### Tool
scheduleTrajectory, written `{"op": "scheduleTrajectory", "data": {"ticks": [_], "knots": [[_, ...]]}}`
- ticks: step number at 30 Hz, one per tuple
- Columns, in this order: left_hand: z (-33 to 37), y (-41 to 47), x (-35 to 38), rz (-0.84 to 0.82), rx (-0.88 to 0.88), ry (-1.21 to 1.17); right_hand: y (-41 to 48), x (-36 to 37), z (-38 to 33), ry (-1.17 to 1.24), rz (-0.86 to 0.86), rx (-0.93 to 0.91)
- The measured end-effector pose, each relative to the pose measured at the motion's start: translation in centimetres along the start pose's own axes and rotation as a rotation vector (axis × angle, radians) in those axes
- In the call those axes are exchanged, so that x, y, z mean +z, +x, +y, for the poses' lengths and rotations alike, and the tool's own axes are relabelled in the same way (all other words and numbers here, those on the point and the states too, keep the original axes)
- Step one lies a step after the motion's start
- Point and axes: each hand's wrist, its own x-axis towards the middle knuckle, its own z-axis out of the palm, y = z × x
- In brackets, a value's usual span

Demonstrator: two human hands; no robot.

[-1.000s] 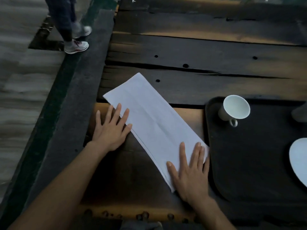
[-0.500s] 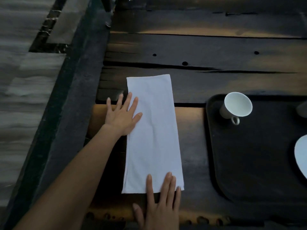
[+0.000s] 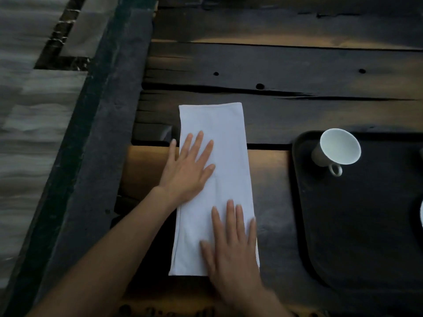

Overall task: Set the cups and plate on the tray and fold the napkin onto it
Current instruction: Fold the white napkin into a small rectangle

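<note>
— White napkin (image 3: 215, 179): where do we have it?

— On the dark wooden tabletop (image 3: 297, 65), folded into a long strip running away from us, its far end toward the table's middle and its near end close to the near edge. It is not on the tray (image 3: 366, 236).

— And our hands?

— Both lie flat on it, palms down. Our left hand (image 3: 188, 170) presses the strip's left edge about midway along, fingers spread, the little finger off the cloth on the wood. Our right hand (image 3: 231, 245) covers the near right corner, fingers straight and only slightly apart. Neither pinches anything.

— What about the tray?

— Black, to the right of the napkin and apart from it, running out of view on the right. One white cup (image 3: 336, 151) stands at its far left corner, handle toward us. A white sliver (image 3: 421, 213) shows at the right border; we cannot tell what it is.
</note>
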Motion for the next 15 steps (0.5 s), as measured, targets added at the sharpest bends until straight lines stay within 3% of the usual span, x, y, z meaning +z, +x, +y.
{"op": "scheduleTrajectory", "data": {"ticks": [5, 15], "knots": [[1.1, 0.2, 1.0, -0.034, 0.038, 0.003, 9.1, -1.7, 4.2, -0.094, -0.002, -0.023], [-3.2, 5.3, 0.2, -0.061, -0.007, -0.086, 17.4, -4.1, 7.2, -0.116, 0.009, 0.048]]}}
